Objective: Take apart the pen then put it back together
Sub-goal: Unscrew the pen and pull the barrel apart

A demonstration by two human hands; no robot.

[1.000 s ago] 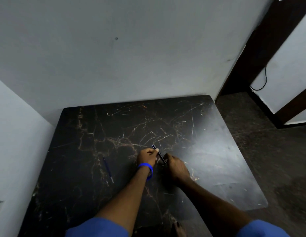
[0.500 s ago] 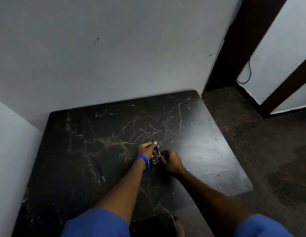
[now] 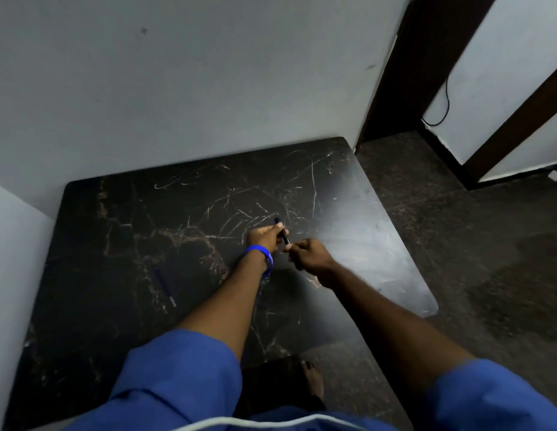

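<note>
Left hand [image 3: 266,237]: we curl our fingers tight around the pen [image 3: 282,233], above the table [image 3: 115,231].
Right hand [image 3: 308,255]: we pinch the pen's lower end with our fingertips; what lies between them is too small to tell.
Pen: dark, tilted, upper end past the left fist, lower end toward the right hand.
Refill [image 3: 165,286]: blue, thin, flat on the table, well apart to the left.
Band [image 3: 261,255]: blue, on our left wrist.
</note>
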